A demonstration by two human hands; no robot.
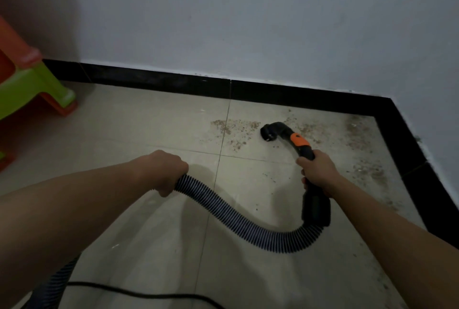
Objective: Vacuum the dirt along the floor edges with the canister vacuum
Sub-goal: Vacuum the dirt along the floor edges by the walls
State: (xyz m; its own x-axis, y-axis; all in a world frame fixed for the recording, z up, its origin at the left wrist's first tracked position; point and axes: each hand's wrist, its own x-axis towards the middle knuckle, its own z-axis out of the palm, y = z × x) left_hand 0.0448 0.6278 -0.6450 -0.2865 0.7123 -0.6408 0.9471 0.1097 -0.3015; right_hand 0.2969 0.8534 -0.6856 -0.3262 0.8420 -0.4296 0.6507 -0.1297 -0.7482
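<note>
Hose (238, 219) sags between left hand (165, 172) and right hand (320, 174); both grip it.

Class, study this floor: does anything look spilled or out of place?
Yes: brown dirt lies scattered on the tiles along the black skirting, around the nozzle and further right. The left hand grips the hose, the right hand the handle; nothing else looks odd.

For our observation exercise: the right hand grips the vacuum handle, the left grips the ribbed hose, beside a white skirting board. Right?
Not quite: the head view shows the skirting board is black. The right hand grips the handle, the left hand the hose.
</note>
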